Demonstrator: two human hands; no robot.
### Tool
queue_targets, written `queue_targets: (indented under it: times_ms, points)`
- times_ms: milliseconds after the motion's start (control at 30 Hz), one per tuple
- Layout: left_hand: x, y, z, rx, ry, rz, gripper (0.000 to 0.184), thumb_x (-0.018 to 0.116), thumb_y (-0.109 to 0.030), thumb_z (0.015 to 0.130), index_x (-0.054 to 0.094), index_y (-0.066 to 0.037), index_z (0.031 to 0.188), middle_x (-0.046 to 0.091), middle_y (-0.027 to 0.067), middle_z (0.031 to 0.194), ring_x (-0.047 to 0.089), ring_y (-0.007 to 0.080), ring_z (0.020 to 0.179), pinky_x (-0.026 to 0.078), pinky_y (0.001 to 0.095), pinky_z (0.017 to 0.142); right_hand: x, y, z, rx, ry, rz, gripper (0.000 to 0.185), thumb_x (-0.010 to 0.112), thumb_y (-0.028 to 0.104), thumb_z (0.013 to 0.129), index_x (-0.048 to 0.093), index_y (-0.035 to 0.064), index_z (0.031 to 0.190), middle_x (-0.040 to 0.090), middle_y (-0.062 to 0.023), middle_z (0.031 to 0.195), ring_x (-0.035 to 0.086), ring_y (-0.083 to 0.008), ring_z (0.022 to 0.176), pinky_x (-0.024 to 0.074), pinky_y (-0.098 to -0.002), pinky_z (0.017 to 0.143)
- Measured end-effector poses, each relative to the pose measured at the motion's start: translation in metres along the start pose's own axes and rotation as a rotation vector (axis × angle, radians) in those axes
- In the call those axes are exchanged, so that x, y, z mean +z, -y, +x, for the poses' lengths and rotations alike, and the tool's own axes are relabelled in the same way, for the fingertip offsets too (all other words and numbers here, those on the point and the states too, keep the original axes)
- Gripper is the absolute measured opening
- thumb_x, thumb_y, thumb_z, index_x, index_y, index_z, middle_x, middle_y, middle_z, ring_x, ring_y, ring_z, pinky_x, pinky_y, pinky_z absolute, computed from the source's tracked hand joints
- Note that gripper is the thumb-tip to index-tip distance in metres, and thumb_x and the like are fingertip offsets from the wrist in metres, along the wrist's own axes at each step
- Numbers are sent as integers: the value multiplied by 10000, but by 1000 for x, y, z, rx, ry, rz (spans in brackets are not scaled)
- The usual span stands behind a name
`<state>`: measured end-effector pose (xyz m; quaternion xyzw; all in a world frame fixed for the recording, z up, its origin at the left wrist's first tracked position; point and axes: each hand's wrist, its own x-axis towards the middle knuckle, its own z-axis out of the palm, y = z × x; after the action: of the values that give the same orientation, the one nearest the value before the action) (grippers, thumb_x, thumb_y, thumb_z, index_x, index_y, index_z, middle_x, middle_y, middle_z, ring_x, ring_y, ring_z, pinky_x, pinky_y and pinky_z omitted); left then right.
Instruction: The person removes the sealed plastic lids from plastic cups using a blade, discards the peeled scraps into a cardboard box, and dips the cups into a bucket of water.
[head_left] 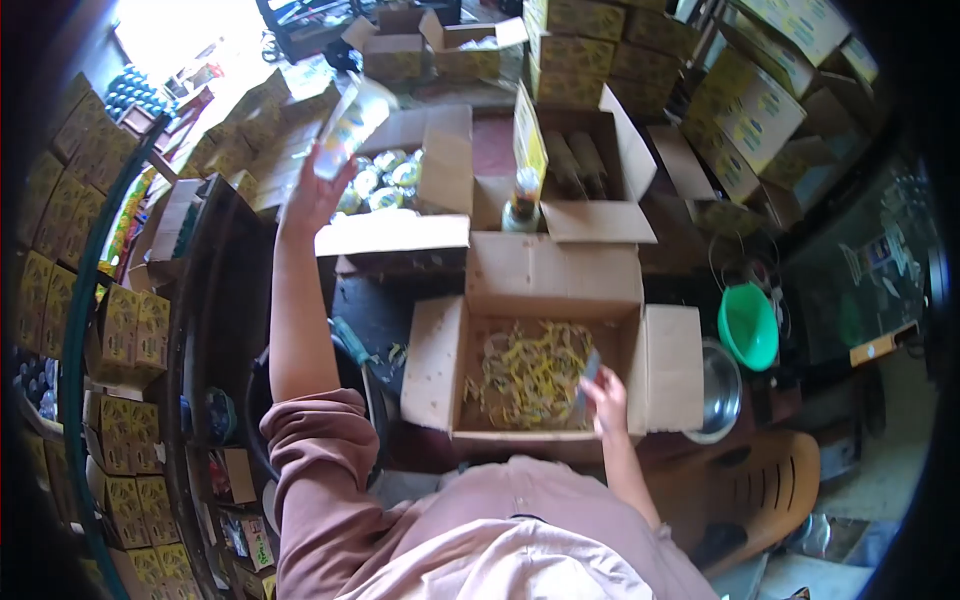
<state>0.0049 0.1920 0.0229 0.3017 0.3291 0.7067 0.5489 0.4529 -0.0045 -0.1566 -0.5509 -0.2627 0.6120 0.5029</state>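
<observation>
My left hand [318, 190] is raised at the left of a carton packed with round-topped containers [385, 183]. Its fingers close on a glare-washed, white-and-yellow printed carton flap [360, 118]. Lower down, my right hand [608, 398] pinches a small flat grey piece [591, 368], whose kind I cannot make out. That hand is over the right front side of an open cardboard box [555, 268]. A heap of curled yellow strips [530, 375] lies inside this box.
A bottle [520, 205] stands beside another open carton [600, 222] holding bottles. To the right are a green bowl [748, 325], a clear bowl [718, 395] and a brown chair [760, 490]. Printed cartons [125, 330] fill the left shelves.
</observation>
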Motion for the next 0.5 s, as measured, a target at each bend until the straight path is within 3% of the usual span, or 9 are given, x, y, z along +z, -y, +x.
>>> queue_targets:
  times_ms: [67, 167, 200, 267, 367, 400, 467, 500]
  points:
    - [39, 10, -24, -113, 204, -456, 529, 569, -317, 838, 371, -2, 1215, 510, 165, 1123, 557, 255, 960, 480, 367, 871, 8, 19, 1, -67, 89, 144, 335, 593, -50, 763, 491, 14, 1075, 585, -39, 897, 579, -122, 765, 498, -256, 694]
    - [94, 28, -74, -186, 545, -689, 558, 534, -312, 849, 329, 24, 1244, 484, 168, 1174, 554, 239, 967, 475, 372, 876, 19, 57, -14, -141, 216, 248, 387, 618, -64, 746, 483, 22, 1099, 593, -42, 878, 589, -116, 762, 505, -242, 684]
    - [105, 37, -90, -182, 636, -696, 595, 531, -304, 833, 295, 34, 1262, 463, 174, 1199, 549, 251, 970, 480, 380, 862, 20, 69, -19, -166, 250, 253, 412, 639, -62, 732, 485, 23, 1104, 597, -38, 867, 593, -111, 757, 506, -232, 675]
    - [118, 54, -127, -160, 558, -465, 641, 550, -294, 793, 277, 37, 1269, 473, 174, 1180, 550, 259, 960, 480, 390, 854, 13, 79, -20, -208, 374, 253, 420, 648, -61, 723, 505, 28, 1108, 597, -29, 845, 589, -97, 737, 505, -218, 665]
    - [117, 80, -178, -285, 569, -242, 652, 583, -228, 735, 289, 1, 1270, 499, 185, 1105, 546, 281, 933, 501, 431, 778, -9, 49, 8, -124, 614, 317, 410, 665, -43, 711, 550, 55, 1092, 590, -5, 854, 586, -98, 724, 505, -226, 656]
    - [123, 84, -200, -269, 539, -147, 641, 599, -191, 721, 307, -14, 1264, 502, 200, 1081, 537, 291, 938, 511, 447, 735, -6, 35, 14, -191, 412, -376, 418, 680, -27, 678, 572, 56, 1073, 618, -33, 817, 600, -114, 711, 505, -240, 655]
    - [111, 105, -227, -241, 509, -47, 678, 609, -219, 696, 300, -25, 1268, 508, 191, 1037, 538, 285, 926, 520, 449, 697, -14, 14, 15, -669, 263, -1399, 450, 677, -26, 647, 576, 47, 1079, 639, -88, 759, 615, -130, 678, 505, -252, 637]
    - [103, 112, -244, -267, 460, -103, 694, 614, -228, 694, 291, -34, 1277, 507, 187, 1031, 538, 280, 925, 522, 453, 685, 1, 30, -4, -469, 303, -990, 474, 649, -46, 642, 565, 37, 1102, 642, -131, 726, 627, -154, 646, 510, -258, 626]
